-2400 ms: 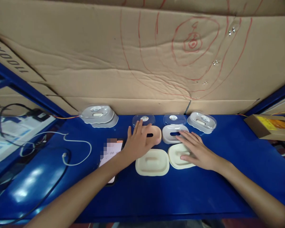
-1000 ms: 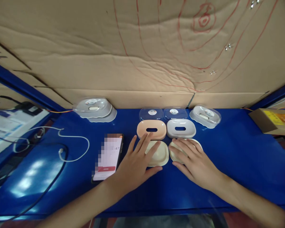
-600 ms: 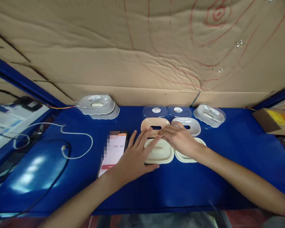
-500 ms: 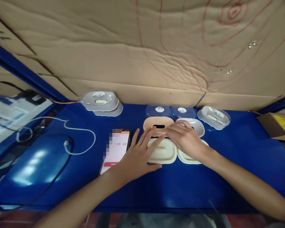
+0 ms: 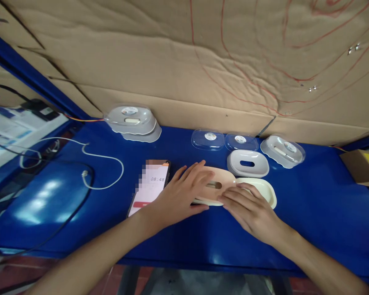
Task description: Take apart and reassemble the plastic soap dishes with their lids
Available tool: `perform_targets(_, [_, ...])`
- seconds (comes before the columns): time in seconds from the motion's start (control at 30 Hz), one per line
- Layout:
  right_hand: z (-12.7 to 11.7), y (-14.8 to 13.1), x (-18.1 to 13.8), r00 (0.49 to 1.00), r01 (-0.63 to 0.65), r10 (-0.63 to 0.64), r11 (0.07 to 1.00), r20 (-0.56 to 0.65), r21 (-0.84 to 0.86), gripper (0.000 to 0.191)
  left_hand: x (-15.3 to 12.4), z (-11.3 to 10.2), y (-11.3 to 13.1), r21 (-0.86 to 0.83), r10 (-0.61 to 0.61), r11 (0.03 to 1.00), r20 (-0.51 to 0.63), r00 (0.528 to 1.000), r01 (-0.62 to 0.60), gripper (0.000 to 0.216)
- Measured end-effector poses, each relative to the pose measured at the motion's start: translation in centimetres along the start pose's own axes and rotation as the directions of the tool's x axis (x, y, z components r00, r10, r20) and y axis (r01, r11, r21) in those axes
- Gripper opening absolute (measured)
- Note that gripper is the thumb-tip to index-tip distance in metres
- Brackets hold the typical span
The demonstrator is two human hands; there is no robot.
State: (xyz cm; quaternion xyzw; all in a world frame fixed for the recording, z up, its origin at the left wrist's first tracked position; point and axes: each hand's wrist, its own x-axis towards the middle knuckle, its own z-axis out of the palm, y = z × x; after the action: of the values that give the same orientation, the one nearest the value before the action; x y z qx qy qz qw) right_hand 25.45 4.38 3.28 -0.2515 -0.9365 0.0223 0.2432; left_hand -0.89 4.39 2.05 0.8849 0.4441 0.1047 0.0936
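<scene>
A peach slotted tray (image 5: 219, 183) lies on top of a cream base (image 5: 207, 201) at the middle of the blue table (image 5: 310, 205). My left hand (image 5: 180, 194) rests on the peach tray's left part, fingers stretched and spread, thumb along the base's front edge. My right hand (image 5: 249, 207) comes from the right with its fingers together on the peach tray's near right edge. A second cream base (image 5: 263, 189) lies just right of it. Behind stands a white slotted tray (image 5: 247, 163).
Two clear lids (image 5: 207, 139) (image 5: 241, 142) lie by the cardboard wall, with a closed grey box (image 5: 283, 150) to their right and stacked grey boxes (image 5: 132, 121) at back left. A phone (image 5: 150, 188) lies by my left wrist. A white cable (image 5: 103, 164) loops at left; a cardboard box (image 5: 363, 166) sits far right.
My right hand took the peach tray from the back row and brought it forward onto the left cream base. My left hand stayed on that base; its fingers now lie on the peach tray.
</scene>
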Motion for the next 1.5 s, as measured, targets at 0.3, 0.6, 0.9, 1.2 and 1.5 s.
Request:
perform_targets(0.3, [0.4,0.0,-0.5,0.999,0.032,-0.033,0.999,0.039,0.034,0.028,-0.5,0.0,0.1,-0.088,-0.048,0.995,-0.010,0.999,0.047,0.099])
perform_targets(0.6, [0.8,0.4,-0.6,0.987,0.017,-0.041,0.987,0.153,0.158,0.040,-0.7,0.0,0.0,-0.030,-0.031,0.999,-0.032,0.999,0.030,0.099])
perform_targets(0.9, [0.8,0.2,-0.5,0.985,0.064,-0.082,0.991,0.154,0.120,0.041,-0.9,-0.2,0.1,-0.109,-0.018,0.994,-0.020,1.000,0.015,0.092])
perform_targets(1.2, [0.3,0.1,0.3,0.976,0.041,-0.067,0.991,0.208,0.124,0.042,-1.0,0.2,0.2,-0.143,-0.055,0.988,-0.025,0.998,0.050,0.102])
perform_targets(1.5, [0.2,-0.1,1.6,0.961,0.057,-0.070,0.997,0.266,0.058,0.036,-1.1,0.8,0.0,-0.357,-0.209,0.916,-0.036,0.977,0.183,0.128])
